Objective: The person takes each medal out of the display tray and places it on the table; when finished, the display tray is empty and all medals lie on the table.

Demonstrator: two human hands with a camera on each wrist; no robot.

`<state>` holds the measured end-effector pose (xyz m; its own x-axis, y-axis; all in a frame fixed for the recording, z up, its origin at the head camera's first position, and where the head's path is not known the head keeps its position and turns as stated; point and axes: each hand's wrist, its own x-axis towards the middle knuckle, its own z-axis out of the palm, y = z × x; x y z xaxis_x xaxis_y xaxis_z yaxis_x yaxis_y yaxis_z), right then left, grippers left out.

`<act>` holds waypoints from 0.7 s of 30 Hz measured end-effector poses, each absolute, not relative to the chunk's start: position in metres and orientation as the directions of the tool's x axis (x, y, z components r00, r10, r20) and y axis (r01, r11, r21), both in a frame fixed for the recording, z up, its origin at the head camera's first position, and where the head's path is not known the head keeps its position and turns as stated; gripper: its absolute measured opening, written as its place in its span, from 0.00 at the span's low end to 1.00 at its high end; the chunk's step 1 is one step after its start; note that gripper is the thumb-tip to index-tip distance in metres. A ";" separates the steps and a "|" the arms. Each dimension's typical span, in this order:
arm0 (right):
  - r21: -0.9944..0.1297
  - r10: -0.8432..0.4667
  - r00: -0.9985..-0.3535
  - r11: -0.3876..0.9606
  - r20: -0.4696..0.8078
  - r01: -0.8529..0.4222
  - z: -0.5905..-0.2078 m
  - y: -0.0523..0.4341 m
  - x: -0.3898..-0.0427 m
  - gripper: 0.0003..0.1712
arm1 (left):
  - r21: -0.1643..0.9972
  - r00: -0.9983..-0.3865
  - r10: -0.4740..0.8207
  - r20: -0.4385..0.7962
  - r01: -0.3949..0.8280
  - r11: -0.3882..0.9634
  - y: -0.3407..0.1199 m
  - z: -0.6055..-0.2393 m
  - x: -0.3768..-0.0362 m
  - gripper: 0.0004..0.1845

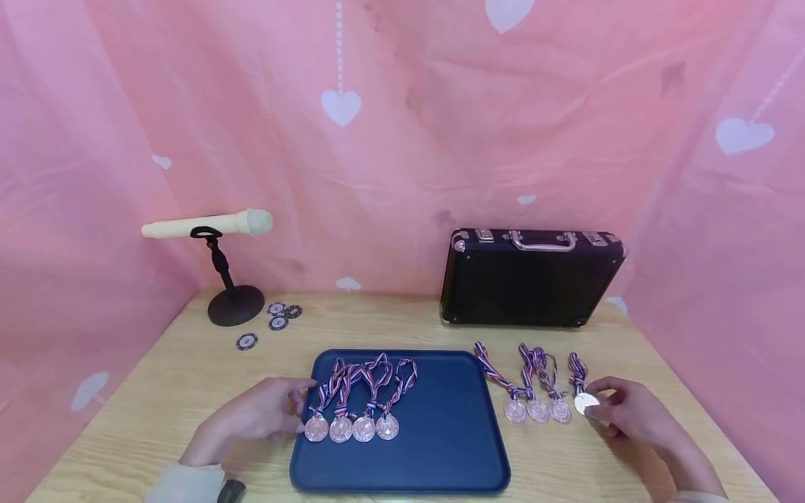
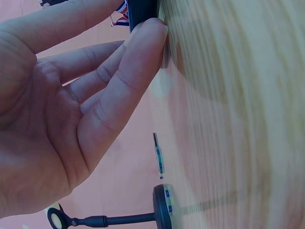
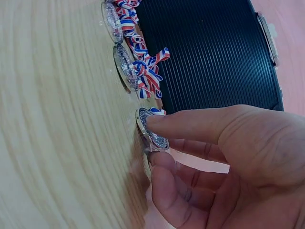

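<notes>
L hand [image 1: 264,412]: fingers straight, relaxed | R hand [image 1: 632,412]: thumb + forefinger curled, pinching

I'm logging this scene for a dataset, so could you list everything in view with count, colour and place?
Medals on tray: four, silvery with red-white-blue ribbons, in a row on the tray's left part.
Medals on table: four, same kind, right of the tray.
Tray: one, dark blue, table centre front.
Case: one, black with metal handle, upright at back right.
Microphone: one, cream, on a black stand, back left.
Chips: four, dark with pale marks, by the stand.
Table: one, light wood.
Backdrop: pink with white hearts.
Left hand: touches the tray's left edge.
Right hand: pinches the rightmost medal.
</notes>
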<state>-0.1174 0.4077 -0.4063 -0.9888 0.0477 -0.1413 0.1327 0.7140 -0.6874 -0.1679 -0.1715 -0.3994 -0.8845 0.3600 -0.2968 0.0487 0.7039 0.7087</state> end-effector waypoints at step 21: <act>-0.671 0.011 -0.986 0.732 -0.166 0.121 -0.408 0.404 -0.117 0.19 | 0.734 -0.880 0.389 -0.273 0.071 0.675 -0.174 -0.400 -0.167 0.39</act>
<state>-0.1172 0.4043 -0.4077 -0.9860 0.0114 -0.1661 0.1214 0.7317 -0.6707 -0.1671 -0.1737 -0.4001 -0.8798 0.3895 -0.2725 0.0714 0.6751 0.7343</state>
